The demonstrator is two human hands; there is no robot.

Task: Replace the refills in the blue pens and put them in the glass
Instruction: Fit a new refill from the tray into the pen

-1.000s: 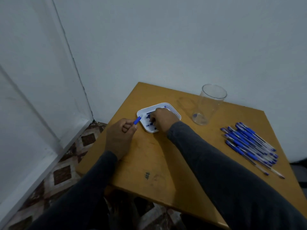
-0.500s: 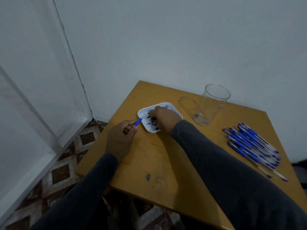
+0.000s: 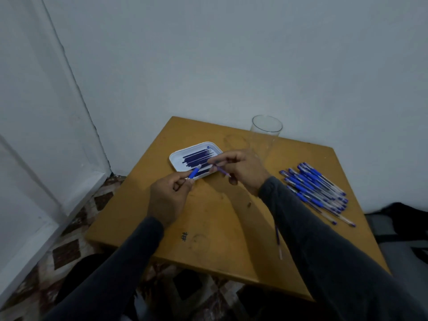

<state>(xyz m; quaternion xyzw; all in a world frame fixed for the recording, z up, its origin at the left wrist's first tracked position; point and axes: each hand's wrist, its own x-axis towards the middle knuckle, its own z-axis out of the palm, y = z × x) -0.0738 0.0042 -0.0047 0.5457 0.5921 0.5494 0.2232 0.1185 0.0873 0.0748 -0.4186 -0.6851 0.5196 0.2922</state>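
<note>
**Refill lifted over the tray**

A loose refill (image 3: 278,239) lay on the wooden table (image 3: 208,216) by the right sleeve. The left hand (image 3: 170,195) pinched a blue pen piece (image 3: 194,173); the right hand (image 3: 240,169) pinched a refill (image 3: 222,171). Beyond them sat the white tray (image 3: 177,158) of refills (image 3: 199,157), blue pens (image 3: 315,188) to the right, and the glass (image 3: 266,133) at the far edge.
</note>
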